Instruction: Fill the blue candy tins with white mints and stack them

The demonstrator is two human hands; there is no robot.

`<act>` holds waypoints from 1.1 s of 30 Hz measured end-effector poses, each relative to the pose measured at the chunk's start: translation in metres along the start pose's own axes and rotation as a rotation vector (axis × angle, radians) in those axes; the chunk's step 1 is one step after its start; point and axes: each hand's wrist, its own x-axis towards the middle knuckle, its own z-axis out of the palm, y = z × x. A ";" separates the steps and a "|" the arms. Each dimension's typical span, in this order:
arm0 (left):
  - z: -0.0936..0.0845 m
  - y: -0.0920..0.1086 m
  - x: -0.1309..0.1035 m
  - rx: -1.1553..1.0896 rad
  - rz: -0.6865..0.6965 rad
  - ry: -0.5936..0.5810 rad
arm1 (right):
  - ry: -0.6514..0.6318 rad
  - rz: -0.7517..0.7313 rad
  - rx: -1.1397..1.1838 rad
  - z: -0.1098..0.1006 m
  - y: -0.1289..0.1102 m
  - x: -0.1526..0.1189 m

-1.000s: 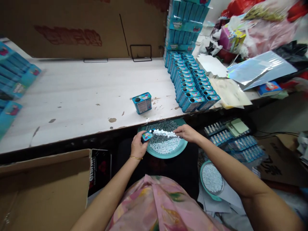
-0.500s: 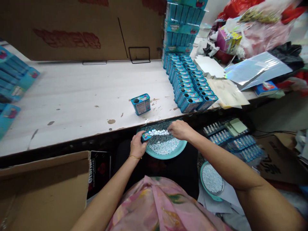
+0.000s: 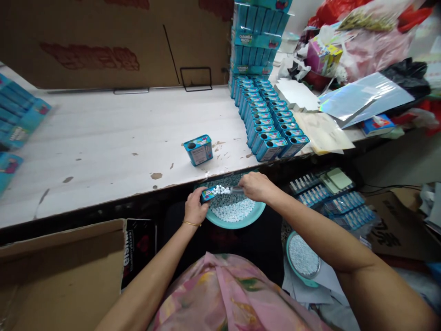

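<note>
My left hand (image 3: 195, 205) is closed around a blue candy tin (image 3: 207, 195), tilted over a turquoise basin (image 3: 253, 219) of small white candies (image 3: 234, 210). In my right hand (image 3: 257, 185) is a narrow scoop (image 3: 236, 189), which looks clear or metallic, its far end at the tin's top. White candies (image 3: 220, 189) lie along the scoop's front half and at the tin's opening. The rest of the scoop shows bare near my fingers. On the table edge above the basin stands another blue tin (image 3: 199, 150), upright, with a dark round hole in its top.
Two rows of blue tins (image 3: 265, 119) stand on the white table (image 3: 103, 133), before stacked display boxes (image 3: 258, 41). A large cardboard box (image 3: 103, 41) is behind. An open carton (image 3: 62, 276) sits at lower left. A second candy bowl (image 3: 303, 257) is at lower right.
Candies have slid from the scoop toward the tin, baring the scoop's part near my right hand. Both hands keep nearly the same place; the view has shifted slightly.
</note>
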 end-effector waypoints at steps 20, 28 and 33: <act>-0.005 -0.013 -0.008 -0.373 -0.142 0.106 | -0.013 0.190 0.141 0.122 0.034 0.041; 0.006 -0.011 -0.011 -0.496 -0.193 0.101 | -0.094 0.044 0.198 0.176 -0.014 0.055; 0.009 -0.007 -0.006 -0.483 -0.185 0.108 | -0.135 -0.025 0.321 0.182 0.003 0.059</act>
